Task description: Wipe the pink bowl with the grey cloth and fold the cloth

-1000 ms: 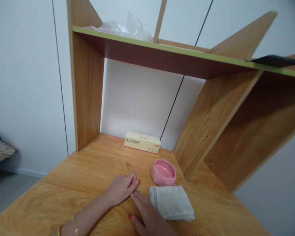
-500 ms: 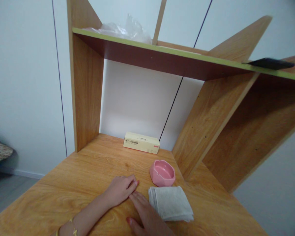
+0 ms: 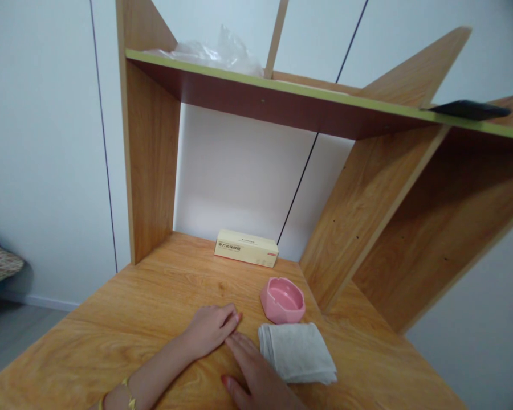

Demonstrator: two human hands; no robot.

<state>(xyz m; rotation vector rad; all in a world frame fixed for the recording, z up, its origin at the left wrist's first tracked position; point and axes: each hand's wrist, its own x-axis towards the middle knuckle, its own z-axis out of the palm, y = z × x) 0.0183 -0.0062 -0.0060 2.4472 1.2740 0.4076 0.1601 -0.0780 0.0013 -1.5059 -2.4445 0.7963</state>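
Note:
My left hand (image 3: 211, 330) rests on the wooden desk with its fingers curled under in a loose fist, thumb towards the right; a gold bracelet circles that wrist. Just in front of its thumb lie the fingertips of my right hand (image 3: 254, 367), stretched out flat with the thumb apart. Nothing shows in either hand. Beside my right hand is a folded grey cloth (image 3: 301, 353). Behind the cloth stands a pink, faceted ashtray (image 3: 282, 302) with notches in its rim.
A pale yellow cling film box (image 3: 245, 249) stands at the back of the desk (image 3: 154, 302). Wooden side panels (image 3: 151, 159) hold up a shelf (image 3: 239, 80), which carries a clear plastic bag (image 3: 218, 54) and a dark flat object (image 3: 470, 109) jutting past its edge.

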